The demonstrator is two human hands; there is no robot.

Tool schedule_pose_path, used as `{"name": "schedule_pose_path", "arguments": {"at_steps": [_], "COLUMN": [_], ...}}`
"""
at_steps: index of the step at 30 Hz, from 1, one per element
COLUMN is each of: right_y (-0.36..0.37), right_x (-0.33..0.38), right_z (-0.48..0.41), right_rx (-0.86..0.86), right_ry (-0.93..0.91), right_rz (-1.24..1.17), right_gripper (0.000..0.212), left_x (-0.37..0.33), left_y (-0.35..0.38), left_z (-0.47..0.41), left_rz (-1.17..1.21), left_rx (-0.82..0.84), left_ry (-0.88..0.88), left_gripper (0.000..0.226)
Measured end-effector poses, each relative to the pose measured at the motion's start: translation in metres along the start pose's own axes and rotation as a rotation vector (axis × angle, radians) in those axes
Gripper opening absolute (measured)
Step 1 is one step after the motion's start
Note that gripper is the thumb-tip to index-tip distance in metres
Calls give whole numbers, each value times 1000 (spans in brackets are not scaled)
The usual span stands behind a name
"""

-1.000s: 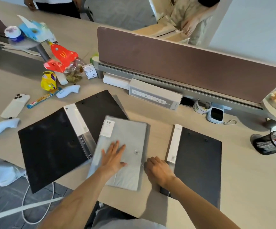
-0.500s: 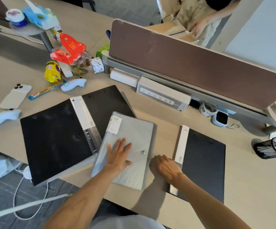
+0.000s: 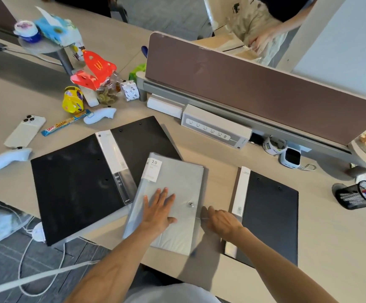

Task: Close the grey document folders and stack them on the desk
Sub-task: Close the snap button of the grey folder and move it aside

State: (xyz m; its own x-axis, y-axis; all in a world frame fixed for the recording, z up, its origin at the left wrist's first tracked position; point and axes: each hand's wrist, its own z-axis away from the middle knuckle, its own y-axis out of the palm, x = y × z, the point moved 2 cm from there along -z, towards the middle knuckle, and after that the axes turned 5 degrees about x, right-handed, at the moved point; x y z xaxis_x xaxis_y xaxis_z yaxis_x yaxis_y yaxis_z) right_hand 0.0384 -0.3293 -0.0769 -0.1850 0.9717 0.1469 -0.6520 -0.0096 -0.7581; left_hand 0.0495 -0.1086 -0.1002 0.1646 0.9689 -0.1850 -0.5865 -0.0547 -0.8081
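A closed light grey folder [image 3: 173,182] with a "20" label and a round button clasp lies on the desk in front of me. My left hand [image 3: 158,212] rests flat on its cover, fingers spread. My right hand [image 3: 220,221] sits at the folder's right edge, fingers curled near a thin string by the clasp. A dark folder [image 3: 77,184] lies spread open to the left, partly under the grey one. Another dark folder [image 3: 269,213] with a white spine lies closed to the right.
The brown divider panel [image 3: 254,88] and a white power strip [image 3: 215,129] line the back. A phone [image 3: 25,131], white controllers [image 3: 7,159], snacks and a red box [image 3: 94,71] crowd the left. A mesh pen cup [image 3: 359,194] stands right. Another person stands beyond the divider.
My right hand has opened slightly and slid toward the grey folder's clasp edge. The left hand stays flat on the cover. My head has shifted, so the scene sits lower and further right.
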Motion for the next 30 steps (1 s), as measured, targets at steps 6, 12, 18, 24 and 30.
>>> {"name": "schedule_pose_path", "arguments": {"at_steps": [6, 12, 18, 24, 30], "right_y": [-9, 3, -1, -28, -47], "right_x": [4, 1, 2, -15, -43], "right_z": [1, 9, 7, 11, 28], "right_rx": [-49, 14, 65, 93, 68], "right_ry": [96, -73, -56, 31, 44], "right_rz": [-352, -37, -155, -313, -205], "right_gripper": [15, 26, 26, 21, 26], "left_x": [-2, -4, -3, -8, -6], "left_y": [-2, -3, -2, -4, -1], "left_z": [1, -1, -2, 1, -1], "left_rz": [-17, -8, -17, -2, -5], "left_rx": [17, 21, 34, 47, 75], "left_ry": [0, -16, -16, -18, -28], "left_gripper": [83, 83, 82, 82, 75]}}
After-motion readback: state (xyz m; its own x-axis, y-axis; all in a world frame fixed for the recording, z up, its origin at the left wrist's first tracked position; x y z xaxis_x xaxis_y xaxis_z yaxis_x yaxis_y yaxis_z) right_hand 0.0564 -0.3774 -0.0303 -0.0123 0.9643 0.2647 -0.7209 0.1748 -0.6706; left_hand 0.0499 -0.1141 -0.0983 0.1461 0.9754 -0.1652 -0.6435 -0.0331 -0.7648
